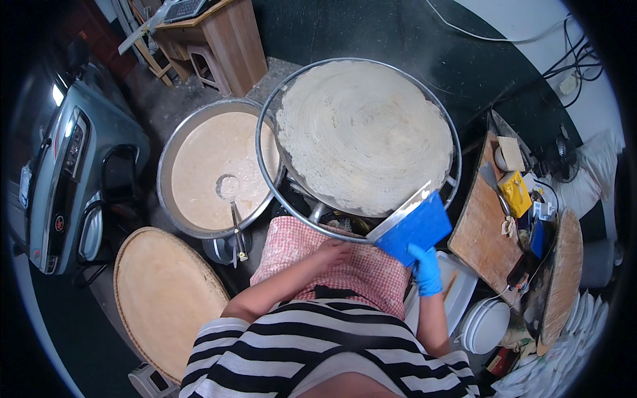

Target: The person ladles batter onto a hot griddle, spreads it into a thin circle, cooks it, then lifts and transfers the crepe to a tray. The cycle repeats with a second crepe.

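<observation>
Gripping scraper [417,229] in gloved right hand [426,270] — over ring [459,152].
With left hand [334,253] before apron [378,272] — cannot tell how open.

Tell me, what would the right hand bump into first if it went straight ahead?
Past the blue scraper it holds, the gloved right hand would probably meet the metal ring around the round plate, though I can't tell whether it would pass above.

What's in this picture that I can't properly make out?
All in the head view:
Ladle: bowl mostly sunk in the batter.
Right hand: some fingers hidden behind the blue scraper.
Griddle: underside hidden by its own top.
Vehicle: partly lost in the dark left edge.
</observation>
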Demonstrator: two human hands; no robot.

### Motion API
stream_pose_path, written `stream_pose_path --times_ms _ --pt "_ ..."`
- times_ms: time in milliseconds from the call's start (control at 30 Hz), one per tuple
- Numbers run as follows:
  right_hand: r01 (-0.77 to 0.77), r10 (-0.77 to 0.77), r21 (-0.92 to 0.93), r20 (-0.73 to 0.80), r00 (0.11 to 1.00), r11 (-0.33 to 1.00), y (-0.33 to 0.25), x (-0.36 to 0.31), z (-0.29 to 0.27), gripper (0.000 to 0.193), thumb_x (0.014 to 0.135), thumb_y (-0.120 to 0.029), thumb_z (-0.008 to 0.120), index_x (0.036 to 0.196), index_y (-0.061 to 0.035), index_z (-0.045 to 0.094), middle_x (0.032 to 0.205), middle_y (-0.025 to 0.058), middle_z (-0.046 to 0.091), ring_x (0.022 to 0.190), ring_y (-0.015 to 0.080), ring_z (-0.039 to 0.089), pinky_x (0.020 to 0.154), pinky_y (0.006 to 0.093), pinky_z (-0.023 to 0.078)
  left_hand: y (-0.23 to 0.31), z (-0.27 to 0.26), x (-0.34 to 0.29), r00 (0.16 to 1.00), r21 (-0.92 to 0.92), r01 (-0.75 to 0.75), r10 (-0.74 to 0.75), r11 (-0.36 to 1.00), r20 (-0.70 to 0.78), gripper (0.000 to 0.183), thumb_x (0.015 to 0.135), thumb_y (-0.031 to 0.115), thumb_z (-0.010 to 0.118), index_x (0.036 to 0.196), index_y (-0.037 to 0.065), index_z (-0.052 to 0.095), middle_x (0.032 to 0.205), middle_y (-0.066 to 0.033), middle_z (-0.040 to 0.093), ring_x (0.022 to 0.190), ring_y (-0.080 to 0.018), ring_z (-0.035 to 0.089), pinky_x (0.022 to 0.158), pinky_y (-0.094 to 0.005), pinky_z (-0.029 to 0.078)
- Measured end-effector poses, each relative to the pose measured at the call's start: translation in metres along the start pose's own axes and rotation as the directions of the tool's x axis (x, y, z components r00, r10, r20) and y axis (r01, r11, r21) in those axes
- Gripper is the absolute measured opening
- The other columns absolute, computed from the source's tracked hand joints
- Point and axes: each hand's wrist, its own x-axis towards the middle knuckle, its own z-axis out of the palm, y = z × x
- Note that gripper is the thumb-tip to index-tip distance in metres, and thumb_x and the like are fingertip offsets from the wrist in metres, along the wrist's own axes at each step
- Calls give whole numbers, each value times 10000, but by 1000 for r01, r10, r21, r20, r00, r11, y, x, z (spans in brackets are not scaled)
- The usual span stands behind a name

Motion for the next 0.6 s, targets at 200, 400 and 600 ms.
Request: stream_pose_path --times_ms 200,400,600 --pt "184 -188 -420 31 982 889 -90 77 38 359 750 -39 608 1103 7 563 997 76 626 869 171 591 791 293 477 18 -72 -22 981 69 -76 87 995 -171 156 872 205 571 980 93 585 875 -35 629 770 -137 602 641 -267 492" --pt "374 -388 -927 338 858 20 -104 159 92 354 736 12 517 1086 -23 549 967 195 581 912 336 569 824 386 449 19 -125 -38 954 -168 -186 136 968 -267 133 874 180 563 962 81 576 858 -85 654 672 -146 624 578 -259 509" --pt "360 -439 -913 408 801 -193 -72 234 135 260 749 8 490 990 -19 584 967 226 578 908 387 559 799 443 452 14 -134 -31 954 -226 -194 129 955 -271 123 871 150 563 976 85 567 790 -80 648 586 -142 607 520 -251 501"
